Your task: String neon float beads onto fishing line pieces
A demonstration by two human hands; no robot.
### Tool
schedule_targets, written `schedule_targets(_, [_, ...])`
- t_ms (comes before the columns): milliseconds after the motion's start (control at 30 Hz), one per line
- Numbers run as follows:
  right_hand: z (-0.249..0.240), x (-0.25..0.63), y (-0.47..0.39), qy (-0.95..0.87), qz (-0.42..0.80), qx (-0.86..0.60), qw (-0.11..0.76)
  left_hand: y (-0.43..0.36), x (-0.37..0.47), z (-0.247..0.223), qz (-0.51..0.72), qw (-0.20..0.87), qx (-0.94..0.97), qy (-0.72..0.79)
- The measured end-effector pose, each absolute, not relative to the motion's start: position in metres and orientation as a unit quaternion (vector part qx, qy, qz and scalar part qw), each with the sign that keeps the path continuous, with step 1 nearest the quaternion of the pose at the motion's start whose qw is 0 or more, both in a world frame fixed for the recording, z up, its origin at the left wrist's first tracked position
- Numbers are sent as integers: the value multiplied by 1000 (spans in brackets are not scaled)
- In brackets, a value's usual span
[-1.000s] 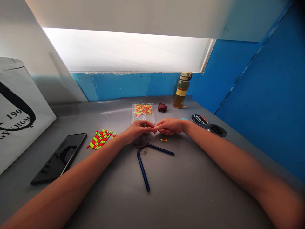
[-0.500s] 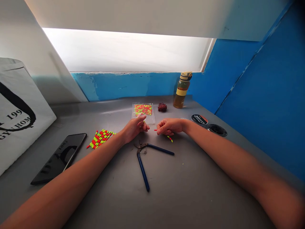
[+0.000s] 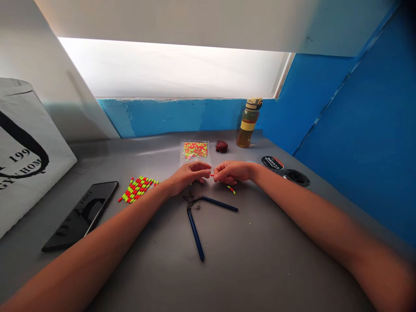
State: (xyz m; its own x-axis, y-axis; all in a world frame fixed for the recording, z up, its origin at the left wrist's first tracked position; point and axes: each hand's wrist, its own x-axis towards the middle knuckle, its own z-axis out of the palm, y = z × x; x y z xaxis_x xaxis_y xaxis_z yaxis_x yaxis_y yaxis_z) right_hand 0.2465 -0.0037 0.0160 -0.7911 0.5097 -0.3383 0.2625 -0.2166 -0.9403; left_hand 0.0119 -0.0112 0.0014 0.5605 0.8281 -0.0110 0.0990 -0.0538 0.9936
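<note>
Pinching an oblong red bead (image 3: 212,175) in the right hand (image 3: 230,171), between the surface's (image 3: 247,264) side edges; cannot tell whether gripping anything with the left hand (image 3: 191,173). Seemingly partway along: bead cluster (image 3: 138,190) toward left edge, plenty left in clear bead bag (image 3: 195,150) near far edge.

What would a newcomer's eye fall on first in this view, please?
Probably the bright cluster of red and yellow-green beads on the grey table, beside the phone. Next, the blue-handled pliers, lying open on the near side of the left hand, and the upright bottle at the back.
</note>
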Motion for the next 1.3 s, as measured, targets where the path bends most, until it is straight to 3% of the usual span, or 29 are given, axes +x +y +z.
schedule_targets(433, [17, 245, -3, -619, 730, -285, 59, -14, 12, 3, 274, 567, 687, 361])
schedule_targets(733, [18, 246, -3, -648, 704, -287, 44, -4, 9, -3, 378, 666, 547, 338])
schedule_targets(1000, [16, 245, -5, -626, 701, -323, 112, -7, 9, -3, 327, 587, 644, 365])
schedule_targets(1300, [16, 243, -3, -623, 700, -339, 84, -10, 10, -2, 303, 576, 667, 363])
